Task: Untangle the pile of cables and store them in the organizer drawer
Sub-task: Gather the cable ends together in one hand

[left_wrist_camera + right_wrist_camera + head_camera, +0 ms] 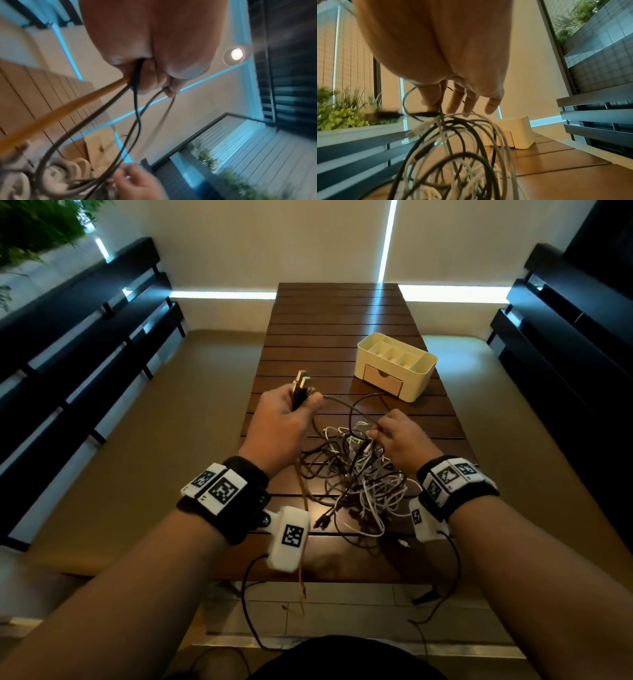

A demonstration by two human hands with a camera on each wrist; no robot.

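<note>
left hand (286, 419) grips plugs (301, 386) | right hand (399, 436) pinches cable in pile (356, 484) | organizer (397, 366) behind, drawer (383, 381) closed

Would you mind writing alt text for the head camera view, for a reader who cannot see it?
A person's left hand grips a bunch of cable ends lifted above a slatted wooden table, while the right hand picks at a tangled pile of dark and white cables. A cream organizer with its drawer closed stands further back.

A slatted wooden table (342, 313) stood between dark benches (85, 337), with green plants (30, 224) at far left.
</note>
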